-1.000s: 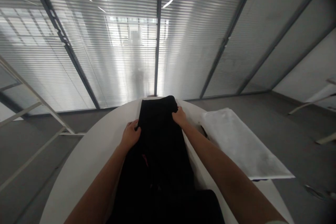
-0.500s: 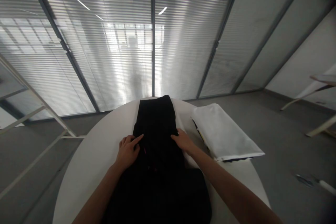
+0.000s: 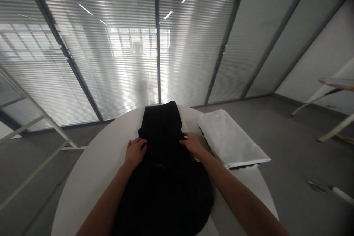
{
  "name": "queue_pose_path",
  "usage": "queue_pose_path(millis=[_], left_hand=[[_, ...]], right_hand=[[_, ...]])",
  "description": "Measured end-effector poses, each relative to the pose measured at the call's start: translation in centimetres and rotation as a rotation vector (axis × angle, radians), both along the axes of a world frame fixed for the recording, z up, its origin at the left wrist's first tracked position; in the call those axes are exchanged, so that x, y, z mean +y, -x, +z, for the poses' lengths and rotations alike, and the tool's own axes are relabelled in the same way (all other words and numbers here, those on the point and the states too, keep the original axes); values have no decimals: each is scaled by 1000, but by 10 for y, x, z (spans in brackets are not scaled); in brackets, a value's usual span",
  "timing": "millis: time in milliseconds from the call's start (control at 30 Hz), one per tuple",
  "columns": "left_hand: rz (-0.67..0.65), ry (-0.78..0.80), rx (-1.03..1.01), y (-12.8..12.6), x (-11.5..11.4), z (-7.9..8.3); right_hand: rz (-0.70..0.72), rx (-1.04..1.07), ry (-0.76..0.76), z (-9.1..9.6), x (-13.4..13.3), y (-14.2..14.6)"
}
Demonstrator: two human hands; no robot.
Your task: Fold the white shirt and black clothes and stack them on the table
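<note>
Lengthwise, black cloth [image 3: 163, 143] runs from near the table's [image 3: 88, 162] far edge toward me. My left hand [image 3: 135, 152] and right hand [image 3: 192, 145] flank it equally close, fingers nearly closed, pinching opposite side edges.

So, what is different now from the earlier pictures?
The left hand and right hand have moved toward the person along the black cloth, which now looks bunched beyond them. Both remain at its edges. The white cloth stays on the table, right side.

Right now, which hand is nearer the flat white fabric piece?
Right: the right hand is left of the flat white fabric piece, not touching; the left hand is farther, across the black fabric.
</note>
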State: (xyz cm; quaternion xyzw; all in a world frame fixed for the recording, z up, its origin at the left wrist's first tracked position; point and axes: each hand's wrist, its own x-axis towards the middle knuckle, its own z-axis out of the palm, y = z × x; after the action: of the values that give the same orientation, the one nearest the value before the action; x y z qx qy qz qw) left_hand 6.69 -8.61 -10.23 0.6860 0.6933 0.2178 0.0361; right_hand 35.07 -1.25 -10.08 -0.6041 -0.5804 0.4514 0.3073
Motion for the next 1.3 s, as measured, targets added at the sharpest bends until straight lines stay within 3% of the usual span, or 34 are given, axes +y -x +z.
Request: queue_pose_path(millis=[133,233,567,700,867,1000,1100,1167,1300], left_hand=[[46,2,2,-7,19,5],[77,3,31,-11,16,7],[35,38,106,-13,-70,17],[-22,95,91,-17,-94,15],[-75,31,81,-20,-116,6],[-68,36,119,-22,-138,9],[166,154,168,-25,-154,17],[254,253,159,-28,-160,22],[138,226,126,-38,-150,24]], right_hand=[[-26,-47,-59,0,20,0],[-30,-121,-94,5,14,-1],[286,-343,-59,42,-67,-40],[459,-391,-115,49,-90,-51],[595,-404,-136,59,-115,-49],[550,-482,-135,64,-135,-46],[433,-564,-159,67,-149,-46],[398,-626,-197,70,-153,-43],[446,-724,-266,70,-142,-21]])
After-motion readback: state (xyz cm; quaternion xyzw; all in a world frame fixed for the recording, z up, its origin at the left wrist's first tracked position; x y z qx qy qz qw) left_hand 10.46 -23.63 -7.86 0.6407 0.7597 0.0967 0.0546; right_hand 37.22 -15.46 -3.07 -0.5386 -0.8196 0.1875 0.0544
